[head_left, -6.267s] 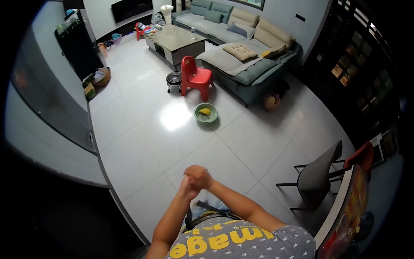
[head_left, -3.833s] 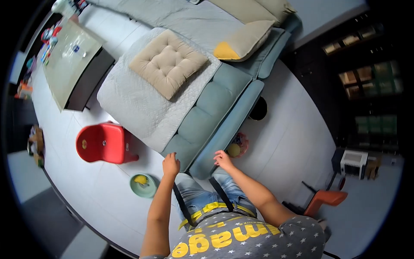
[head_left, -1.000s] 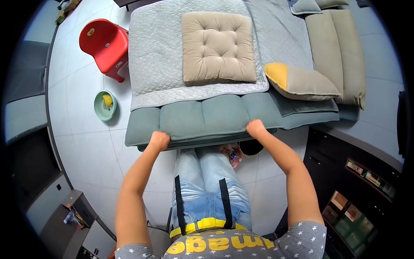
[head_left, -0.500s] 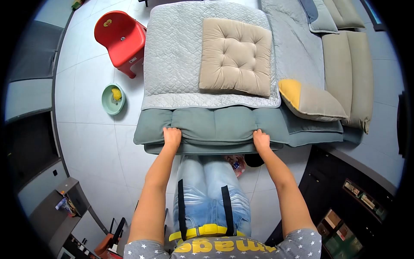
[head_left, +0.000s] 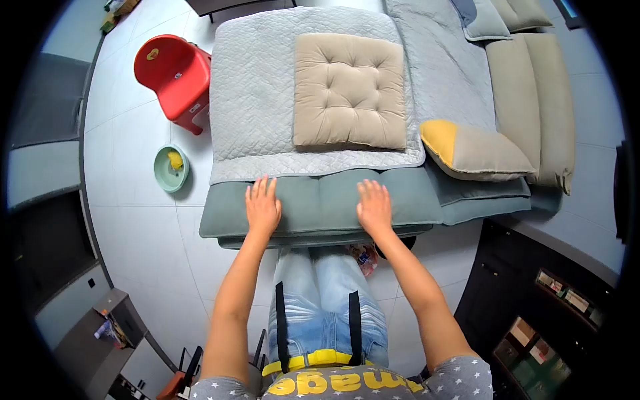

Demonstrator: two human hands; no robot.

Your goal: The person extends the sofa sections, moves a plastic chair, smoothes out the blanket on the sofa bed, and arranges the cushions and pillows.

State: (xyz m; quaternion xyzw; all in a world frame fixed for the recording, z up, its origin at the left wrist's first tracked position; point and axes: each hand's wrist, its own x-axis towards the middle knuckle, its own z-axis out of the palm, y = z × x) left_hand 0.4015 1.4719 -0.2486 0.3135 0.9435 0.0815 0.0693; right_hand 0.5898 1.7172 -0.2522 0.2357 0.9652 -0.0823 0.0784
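My left hand [head_left: 264,205] rests flat, fingers spread, on the green sofa cushion [head_left: 313,203] in front of me. To its right my right hand [head_left: 375,208] lies on the same cushion with its fingers stretched out. Neither one holds anything. Just beyond my fingertips runs the near edge of a light grey quilted cover [head_left: 257,107]. On that cover lies a square beige tufted cushion [head_left: 350,91]. A yellow and beige pillow [head_left: 477,152] leans at the right, against the sofa's beige backrest [head_left: 533,107].
Left of the sofa stand a red plastic chair [head_left: 175,80] and a green basin [head_left: 172,179] with a yellow cloth [head_left: 175,159] in it. A dark cabinet [head_left: 493,283] is at the lower right. A patterned bag [head_left: 364,259] sits on the floor under the sofa's front edge.
Both hands have let go of the cushion's front part and opened out flat on it. My right hand has shifted left, nearer my left hand. The view has shifted slightly.
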